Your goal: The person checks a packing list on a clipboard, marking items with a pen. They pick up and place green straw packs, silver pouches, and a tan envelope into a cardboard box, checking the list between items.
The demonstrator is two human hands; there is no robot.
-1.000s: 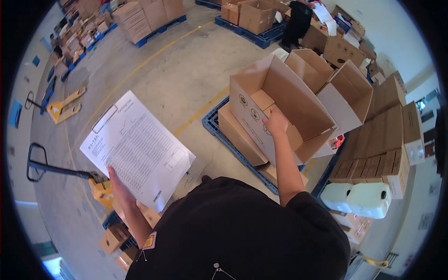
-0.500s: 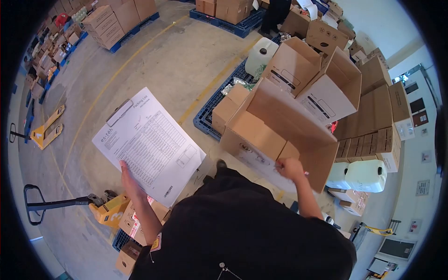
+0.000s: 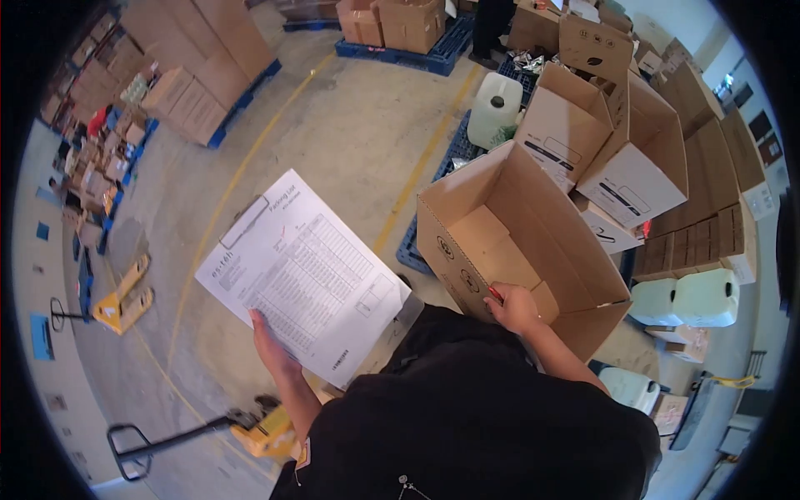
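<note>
My left hand (image 3: 279, 354) holds a clipboard (image 3: 243, 223) from its lower left side, the thumb lying over the paper. Clipped to it is a printed packing list (image 3: 312, 283) with a table and a barcode. Closed at the near rim of a large open cardboard box (image 3: 542, 208), my right hand (image 3: 514, 311) also has a slim red pen (image 3: 497, 294) showing between its fingers. The box tilts toward me, its inner bottom flaps in sight. How firmly the fingers grip the rim is partly hidden.
Two more open boxes (image 3: 637, 171) stand behind, beside a white jerrycan (image 3: 494, 108) on a blue pallet (image 3: 414, 250). More jerrycans (image 3: 707, 297) and stacked cartons are at right. Yellow pallet jacks (image 3: 125, 300) stand at left. A person's dark-clothed legs (image 3: 492, 29) show at the back.
The view has turned, so the surroundings sit differently. The large box, blurred before, looks sharper and turned, with its printed side now readable. The clipboard remains in my left hand.
</note>
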